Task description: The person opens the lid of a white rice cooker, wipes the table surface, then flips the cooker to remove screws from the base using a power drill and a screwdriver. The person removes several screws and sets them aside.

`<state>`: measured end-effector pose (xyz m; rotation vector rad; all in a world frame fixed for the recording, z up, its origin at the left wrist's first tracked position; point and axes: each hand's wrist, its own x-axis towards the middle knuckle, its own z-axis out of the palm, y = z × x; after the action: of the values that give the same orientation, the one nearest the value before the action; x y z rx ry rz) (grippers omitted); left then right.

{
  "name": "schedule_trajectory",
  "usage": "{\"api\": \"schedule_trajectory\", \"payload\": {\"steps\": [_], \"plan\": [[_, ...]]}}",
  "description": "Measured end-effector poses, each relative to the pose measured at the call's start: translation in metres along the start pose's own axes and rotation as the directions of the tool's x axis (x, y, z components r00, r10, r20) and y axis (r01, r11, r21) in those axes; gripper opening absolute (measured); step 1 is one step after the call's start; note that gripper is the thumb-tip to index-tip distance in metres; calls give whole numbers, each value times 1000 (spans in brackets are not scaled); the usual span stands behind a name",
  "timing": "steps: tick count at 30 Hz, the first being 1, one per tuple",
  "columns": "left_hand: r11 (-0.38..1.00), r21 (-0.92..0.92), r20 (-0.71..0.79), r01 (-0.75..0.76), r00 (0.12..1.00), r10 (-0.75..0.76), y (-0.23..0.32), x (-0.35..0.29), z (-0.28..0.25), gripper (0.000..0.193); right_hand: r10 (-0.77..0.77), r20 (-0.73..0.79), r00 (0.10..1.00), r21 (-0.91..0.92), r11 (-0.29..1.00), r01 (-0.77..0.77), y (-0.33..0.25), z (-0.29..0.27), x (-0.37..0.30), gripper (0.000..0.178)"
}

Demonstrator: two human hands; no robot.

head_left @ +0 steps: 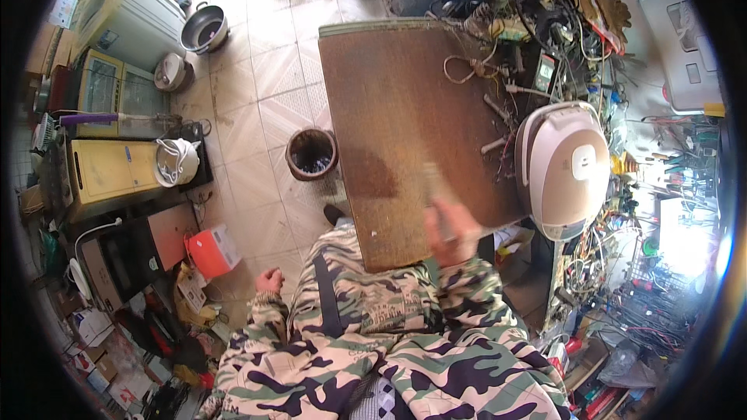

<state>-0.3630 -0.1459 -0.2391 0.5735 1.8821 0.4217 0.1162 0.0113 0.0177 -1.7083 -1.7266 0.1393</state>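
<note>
R hand (454,235) gripping blurred pale tool (431,177) over desk (397,78); L hand (270,280) off desk, grip unclear. Cooker (566,163) (lid shut) at desk's rt side, untouched; I can't tell how much's done/left.

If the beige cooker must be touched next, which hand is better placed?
Probably the right hand: over the wooden tabletop, nearer the beige cooker. The left hand is beyond the tabletop's left edge.

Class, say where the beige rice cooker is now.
In the head view, the rice cooker is at the right side of the brown tabletop, right of the person's right hand.
</note>
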Motion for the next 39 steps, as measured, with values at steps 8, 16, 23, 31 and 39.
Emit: {"api": "schedule_trajectory", "payload": {"steps": [8,16,23,31,39], "plan": [[999,17,45,50,998,-51,29,-9,22,38,465,136,875,-62,885,-461,8,0,-73,9],[999,13,-7,52,999,-52,16,-22,8,34,361,260,896,190,890,-414,-68,96,-9,19],[993,-36,-36,113,993,-114,-26,-31,1,34,225,344,912,314,888,-337,-82,160,52,21],[980,-166,-1,110,994,-112,-36,-23,12,30,362,173,916,477,783,-399,14,78,57,18],[996,-45,44,74,996,-72,-10,-6,17,35,183,51,982,-271,949,-163,146,-4,67,29]]}}
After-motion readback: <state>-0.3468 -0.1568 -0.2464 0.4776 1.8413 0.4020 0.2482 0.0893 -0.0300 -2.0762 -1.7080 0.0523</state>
